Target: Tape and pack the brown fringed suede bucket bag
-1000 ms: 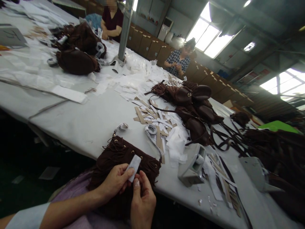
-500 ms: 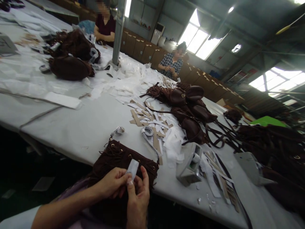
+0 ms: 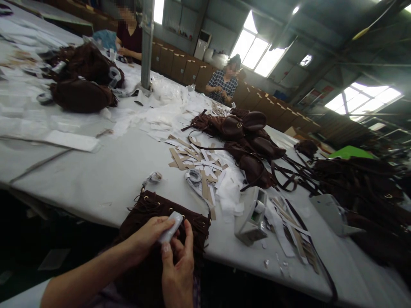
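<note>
Between my hands is a small strip in whitish wrapping [image 3: 171,227], held over a dark brown fringed bag [image 3: 154,206]. My left hand [image 3: 153,233] pinches the strip from the left side. From below and the right, my right hand [image 3: 177,261] grips its lower end between thumb and fingers. The bag lies at the table's near edge, with gold eyelets along its top and its lower part hanging toward my lap. A rolled, wrapped strap [image 3: 193,176] extends from its right corner, and a shorter wrapped coil [image 3: 156,177] sits at its left corner.
A grey tape dispenser [image 3: 252,218] stands to the right of the bag. Paper and card strips [image 3: 199,160] lie scattered beyond it. Brown bags [image 3: 253,145] are piled farther right, others [image 3: 83,94] at left beside a metal post [image 3: 147,47]. Two people sit across the table.
The wrapped strip has tilted from nearly upright to a more slanted position, its broad face now showing more. Both hands stay closed on it. The whole view has shifted slightly.
</note>
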`<state>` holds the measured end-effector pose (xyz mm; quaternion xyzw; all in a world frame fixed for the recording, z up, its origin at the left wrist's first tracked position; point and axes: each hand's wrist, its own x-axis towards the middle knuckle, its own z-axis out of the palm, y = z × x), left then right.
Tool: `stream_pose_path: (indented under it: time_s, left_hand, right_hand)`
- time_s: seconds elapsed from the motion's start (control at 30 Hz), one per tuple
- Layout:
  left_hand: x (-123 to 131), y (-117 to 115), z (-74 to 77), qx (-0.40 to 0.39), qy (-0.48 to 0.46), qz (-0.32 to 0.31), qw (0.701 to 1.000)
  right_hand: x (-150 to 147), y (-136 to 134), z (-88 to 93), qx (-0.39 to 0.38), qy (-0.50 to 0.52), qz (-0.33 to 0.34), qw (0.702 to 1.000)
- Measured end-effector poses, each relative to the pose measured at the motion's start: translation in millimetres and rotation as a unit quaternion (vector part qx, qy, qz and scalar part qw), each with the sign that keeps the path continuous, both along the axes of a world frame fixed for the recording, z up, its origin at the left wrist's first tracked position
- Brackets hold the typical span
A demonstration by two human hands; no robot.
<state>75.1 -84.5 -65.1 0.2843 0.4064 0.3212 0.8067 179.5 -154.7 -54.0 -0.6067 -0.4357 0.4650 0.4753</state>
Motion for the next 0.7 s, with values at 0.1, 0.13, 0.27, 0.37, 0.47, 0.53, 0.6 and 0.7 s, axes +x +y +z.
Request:
stream_pose_path:
  time_s: [0.1,0.13,0.27,0.37,0.47,0.53,0.6,0.7]
  left_hand:
    - [-2.5,-0.9,-6.9,-0.062,-0.029,0.0,0.998]
    - [-3.7,-1.3,-7.9,-0.076,-0.034,-0.004,0.997]
    - [-6.5,-2.5,-9.0,-0.116,-0.036,-0.016,0.993]
    - [-7.3,-2.6,-8.7,-0.132,-0.046,-0.015,0.99]
    - [-8.8,-1.6,-8.1,-0.156,-0.06,-0.006,0.986]
    - [-10.4,-0.2,-7.7,-0.187,-0.085,0.002,0.979]
    - [-12.3,1.5,-7.1,-0.236,-0.133,0.001,0.962]
    - [-15.4,3.1,-6.4,-0.303,-0.217,-0.018,0.928]
  right_hand:
    - [12.6,-3.1,-5.3,-0.031,-0.046,-0.032,0.998]
    - [17.8,-2.6,-7.4,-0.036,-0.07,-0.061,0.995]
    - [33.2,8.3,-12.6,-0.031,-0.137,-0.106,0.984]
    - [34.6,17.9,-13.1,-0.014,-0.152,-0.088,0.984]
    - [33.8,21.9,-15.8,0.038,-0.208,-0.081,0.974]
    - [36.0,22.1,-20.6,0.13,-0.288,-0.072,0.946]
    - [40.6,21.7,-26.4,0.244,-0.386,-0.048,0.888]
    - [48.6,21.2,-32.5,0.342,-0.48,0.023,0.807]
